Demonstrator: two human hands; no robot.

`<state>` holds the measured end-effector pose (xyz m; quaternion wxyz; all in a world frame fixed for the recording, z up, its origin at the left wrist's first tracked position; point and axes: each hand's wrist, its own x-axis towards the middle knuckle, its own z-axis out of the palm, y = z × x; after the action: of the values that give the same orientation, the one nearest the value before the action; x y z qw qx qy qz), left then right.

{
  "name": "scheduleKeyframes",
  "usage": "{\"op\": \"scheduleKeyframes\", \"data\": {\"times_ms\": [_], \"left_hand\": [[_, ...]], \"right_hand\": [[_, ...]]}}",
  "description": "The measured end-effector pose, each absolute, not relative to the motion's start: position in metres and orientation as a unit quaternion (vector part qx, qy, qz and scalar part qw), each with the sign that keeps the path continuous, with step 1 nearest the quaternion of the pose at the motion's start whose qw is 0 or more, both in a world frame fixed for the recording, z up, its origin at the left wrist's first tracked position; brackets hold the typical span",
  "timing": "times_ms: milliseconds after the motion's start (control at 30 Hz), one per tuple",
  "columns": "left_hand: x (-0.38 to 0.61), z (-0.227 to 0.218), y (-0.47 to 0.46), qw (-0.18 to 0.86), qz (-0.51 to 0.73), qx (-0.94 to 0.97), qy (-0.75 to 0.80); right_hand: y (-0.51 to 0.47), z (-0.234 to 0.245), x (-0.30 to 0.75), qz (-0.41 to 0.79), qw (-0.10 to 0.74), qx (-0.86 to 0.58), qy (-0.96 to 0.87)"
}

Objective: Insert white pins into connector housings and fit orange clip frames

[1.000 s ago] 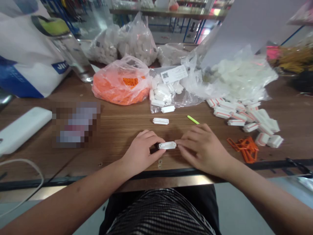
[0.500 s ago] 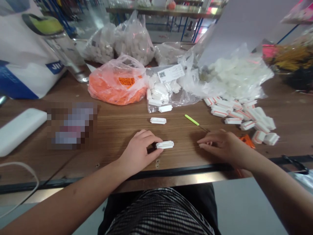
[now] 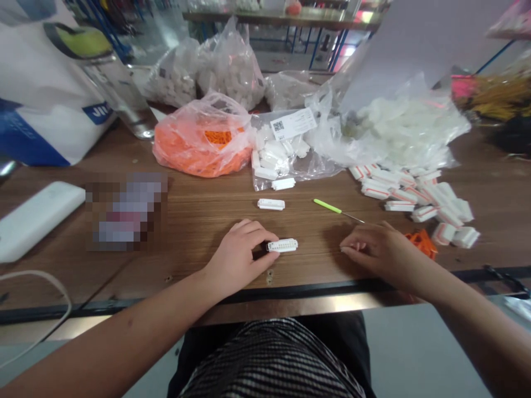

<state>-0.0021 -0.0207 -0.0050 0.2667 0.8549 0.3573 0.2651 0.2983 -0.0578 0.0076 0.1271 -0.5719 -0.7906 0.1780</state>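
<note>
My left hand (image 3: 236, 255) pinches the left end of a white connector housing (image 3: 282, 245), whose face shows rows of small holes; it sits low at the wooden table. Farther back lies a second white housing (image 3: 271, 204). My right hand (image 3: 375, 247) rests right of the held housing, apart from it, with its fingers curled in and the thumb close to them. What those fingers hold, if anything, is too small to make out. Just beyond them lies a thin pick with a green handle (image 3: 327, 205). Orange pieces (image 3: 421, 243) are partly hidden behind the right hand.
White housings with orange strips (image 3: 409, 193) are heaped at the right. Behind stand an orange-filled plastic bag (image 3: 199, 146), an open bag of white housings (image 3: 276, 155) and a bag of pale parts (image 3: 410, 127). A bottle (image 3: 120, 91) and a white power bank (image 3: 41, 218) are at the left.
My right hand has shifted slightly to the right and its fingers have curled in more. My left hand keeps its pinch on the connector housing. The view has moved a little.
</note>
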Motion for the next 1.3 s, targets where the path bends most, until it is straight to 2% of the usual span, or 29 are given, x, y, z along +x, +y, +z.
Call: {"op": "scheduleKeyframes", "data": {"times_ms": [200,333,467,1033,1300], "left_hand": [[-0.002,-0.007,-0.021,0.273,0.269,0.851,0.359],[-0.002,-0.008,-0.021,0.270,0.270,0.852,0.357],[-0.002,-0.008,-0.022,0.268,0.274,0.852,0.356],[-0.001,-0.008,-0.022,0.269,0.269,0.852,0.361],[-0.002,-0.008,-0.022,0.275,0.275,0.850,0.356]], "right_hand": [[-0.055,0.026,0.264,0.265,0.200,-0.561,-0.759],[-0.045,0.030,0.230,0.257,0.236,-0.491,-0.798],[-0.036,0.023,0.209,0.242,0.230,-0.443,-0.832],[-0.035,0.011,0.203,0.199,0.245,-0.435,-0.844],[-0.038,0.019,0.209,0.166,0.219,-0.417,-0.867]]}}
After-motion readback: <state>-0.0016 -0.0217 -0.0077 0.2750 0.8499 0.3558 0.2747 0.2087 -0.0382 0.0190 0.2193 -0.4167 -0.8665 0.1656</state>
